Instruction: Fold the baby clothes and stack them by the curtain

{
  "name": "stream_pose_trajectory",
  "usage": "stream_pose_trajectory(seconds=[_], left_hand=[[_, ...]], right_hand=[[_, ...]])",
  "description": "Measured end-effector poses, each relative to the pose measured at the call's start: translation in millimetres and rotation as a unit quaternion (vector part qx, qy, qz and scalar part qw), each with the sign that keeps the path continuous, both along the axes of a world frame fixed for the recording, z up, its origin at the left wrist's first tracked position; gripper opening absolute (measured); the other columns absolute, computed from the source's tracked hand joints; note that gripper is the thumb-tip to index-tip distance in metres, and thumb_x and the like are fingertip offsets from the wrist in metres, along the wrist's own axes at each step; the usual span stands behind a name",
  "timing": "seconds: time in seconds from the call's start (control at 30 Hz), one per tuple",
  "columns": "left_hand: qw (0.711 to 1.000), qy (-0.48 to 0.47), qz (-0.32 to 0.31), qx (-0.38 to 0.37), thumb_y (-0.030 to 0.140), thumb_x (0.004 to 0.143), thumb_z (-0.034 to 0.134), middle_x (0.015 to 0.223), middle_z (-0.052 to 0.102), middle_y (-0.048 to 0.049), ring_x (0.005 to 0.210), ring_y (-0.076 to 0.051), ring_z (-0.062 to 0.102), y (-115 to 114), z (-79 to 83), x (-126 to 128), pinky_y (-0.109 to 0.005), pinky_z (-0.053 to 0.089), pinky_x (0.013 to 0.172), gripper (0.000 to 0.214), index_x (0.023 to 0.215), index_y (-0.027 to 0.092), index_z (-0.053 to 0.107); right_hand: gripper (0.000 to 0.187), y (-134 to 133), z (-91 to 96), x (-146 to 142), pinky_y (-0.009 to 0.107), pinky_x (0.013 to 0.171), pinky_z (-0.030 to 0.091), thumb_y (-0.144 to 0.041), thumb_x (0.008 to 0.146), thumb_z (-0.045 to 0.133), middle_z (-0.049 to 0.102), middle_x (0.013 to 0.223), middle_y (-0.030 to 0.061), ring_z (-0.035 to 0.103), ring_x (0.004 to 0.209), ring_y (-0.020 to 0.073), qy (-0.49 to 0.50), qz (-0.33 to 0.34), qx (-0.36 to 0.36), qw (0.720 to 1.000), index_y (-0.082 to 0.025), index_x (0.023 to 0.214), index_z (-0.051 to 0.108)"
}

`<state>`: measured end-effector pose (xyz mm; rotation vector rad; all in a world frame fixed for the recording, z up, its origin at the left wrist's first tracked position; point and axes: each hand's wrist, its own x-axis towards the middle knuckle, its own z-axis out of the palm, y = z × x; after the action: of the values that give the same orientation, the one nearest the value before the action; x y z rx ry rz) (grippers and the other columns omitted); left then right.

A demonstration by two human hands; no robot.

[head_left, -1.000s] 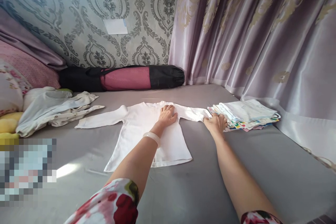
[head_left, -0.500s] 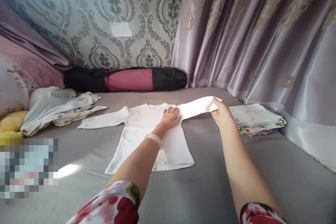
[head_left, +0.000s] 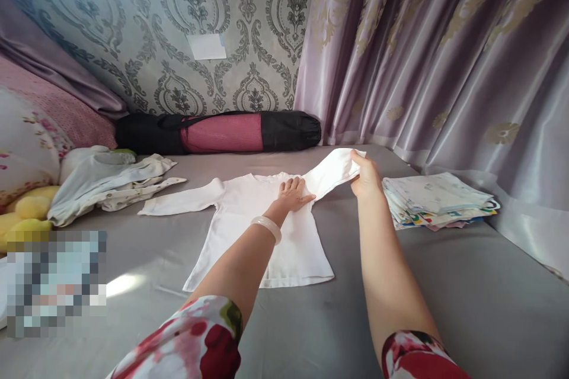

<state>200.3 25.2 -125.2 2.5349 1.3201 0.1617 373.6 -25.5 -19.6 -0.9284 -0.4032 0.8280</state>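
A small white long-sleeved shirt (head_left: 240,213) lies spread on a grey sheet (head_left: 146,260), collar away from me. My left hand (head_left: 292,194) rests flat on its right shoulder, fingers apart, a pale bangle (head_left: 268,227) round the wrist. Between thumb and fingers, my right hand (head_left: 365,173) pinches the cuff end of the right sleeve (head_left: 331,170), which is lifted off the sheet and slants up and away. The other sleeve (head_left: 182,200) stretches out flat to the left.
Folded clothes (head_left: 440,198) are stacked at the right, near the curtain (head_left: 400,59). Crumpled clothes (head_left: 102,180) and a yellow plush thing (head_left: 33,213) lie at the left. A black and pink rolled bag (head_left: 222,132) runs along the wall. A blurred patch covers the lower left.
My right hand has drawn the sleeve's cuff end inward to the left and raised it, so the sleeve now bends upward. The left hand stays on the shoulder, its thumb spread wider.
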Motion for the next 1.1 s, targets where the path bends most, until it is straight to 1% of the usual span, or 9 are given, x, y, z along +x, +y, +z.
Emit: stream_pose_trajectory(seconds=[0.17,0.3,0.43,0.57,0.7,0.8,0.87,1.03,1.1], left_hand=[[0.999,0.027,-0.003,-0.032,0.079,0.08,0.03,0.16,0.017,-0.0112,0.142,-0.038,0.017,8.4,11.8,-1.6,-0.055,0.018,0.112,0.089,0.149,0.023,0.024],[0.997,0.054,-0.005,-0.05,0.085,0.07,0.04,0.157,0.02,-0.0129,0.14,-0.041,0.018,15.7,25.7,-1.1,-0.058,0.019,0.11,0.098,0.148,0.027,0.025],[0.996,0.075,-0.008,-0.044,0.077,0.066,0.053,0.15,0.03,-0.0129,0.135,-0.041,0.026,23.2,33.9,0.3,-0.057,0.023,0.107,0.093,0.144,0.029,0.034],[0.996,0.076,0.005,-0.044,0.063,0.063,0.065,0.144,0.038,-0.0125,0.132,-0.039,0.032,31.2,31.9,1.4,-0.053,0.027,0.106,0.092,0.143,0.028,0.037],[0.998,0.035,0.006,-0.048,0.045,0.067,0.068,0.148,0.038,-0.0134,0.131,-0.042,0.034,35.3,28.7,0.9,-0.058,0.025,0.107,0.089,0.147,0.028,0.032],[0.999,0.017,-0.005,-0.042,0.038,0.07,0.066,0.151,0.038,-0.0113,0.132,-0.042,0.034,36.7,26.3,-2.7,-0.058,0.026,0.107,0.079,0.144,0.03,0.04],[0.999,-0.023,-0.02,-0.043,0.034,0.07,0.068,0.147,0.045,-0.0102,0.13,-0.039,0.04,38.4,23.9,-9.0,-0.055,0.03,0.107,0.071,0.138,0.029,0.048],[0.982,-0.169,-0.054,-0.057,0.024,0.07,0.067,0.122,0.064,-0.008,0.113,-0.028,0.057,43.7,19.4,-44.8,-0.039,0.046,0.098,0.055,0.124,0.02,0.06],[0.971,-0.228,0.001,-0.071,0.021,0.071,0.064,0.113,0.068,-0.0086,0.102,-0.026,0.062,43.5,18.7,-65.1,-0.036,0.05,0.09,0.045,0.116,0.016,0.063]], right_hand=[[0.005,2.3,10.6,-31.5,0.019,0.05,0.049,-0.011,0.067,0.067,0.068,0.062,-0.0022,0.063,0.057,0.0111,0.014,-0.017,-0.03,0.999,-0.014,0.071,0.065],[0.004,6.5,14.9,-54.5,0.019,0.049,0.049,-0.011,0.068,0.067,0.065,0.059,-0.0031,0.062,0.055,0.0106,0.034,-0.035,-0.066,0.997,-0.013,0.07,0.064],[0.003,12.5,10.7,-78.6,0.021,0.047,0.048,-0.015,0.073,0.065,0.062,0.055,-0.0038,0.059,0.051,0.0111,0.062,-0.017,-0.1,0.993,-0.014,0.072,0.062],[0.006,17.6,-0.3,-102.1,0.022,0.045,0.048,-0.021,0.076,0.064,0.061,0.055,-0.0041,0.059,0.051,0.0122,0.09,0.008,-0.12,0.989,-0.016,0.074,0.061],[0.007,24.2,-10.6,-116.6,0.022,0.045,0.048,-0.022,0.076,0.062,0.061,0.054,-0.0037,0.06,0.052,0.0131,0.096,0.024,-0.12,0.988,-0.017,0.073,0.059],[0.006,29.4,-16.8,-121.0,0.023,0.047,0.05,-0.023,0.078,0.06,0.059,0.053,-0.0042,0.061,0.052,0.014,0.104,0.029,-0.132,0.985,-0.02,0.074,0.057],[0.004,32.2,-21.0,-122.9,0.023,0.049,0.051,-0.022,0.079,0.058,0.059,0.053,-0.0048,0.062,0.053,0.014,0.103,0.023,-0.128,0.986,-0.021,0.076,0.056],[0.007,36.2,-30.1,-133.7,0.022,0.055,0.053,-0.016,0.074,0.058,0.06,0.057,-0.0051,0.063,0.059,0.0131,0.089,0.03,-0.115,0.989,-0.02,0.079,0.056],[0.009,36.4,-32.2,-140.7,0.022,0.055,0.052,-0.013,0.072,0.056,0.059,0.057,-0.005,0.062,0.059,0.0127,0.093,0.05,-0.115,0.988,-0.019,0.079,0.055]])
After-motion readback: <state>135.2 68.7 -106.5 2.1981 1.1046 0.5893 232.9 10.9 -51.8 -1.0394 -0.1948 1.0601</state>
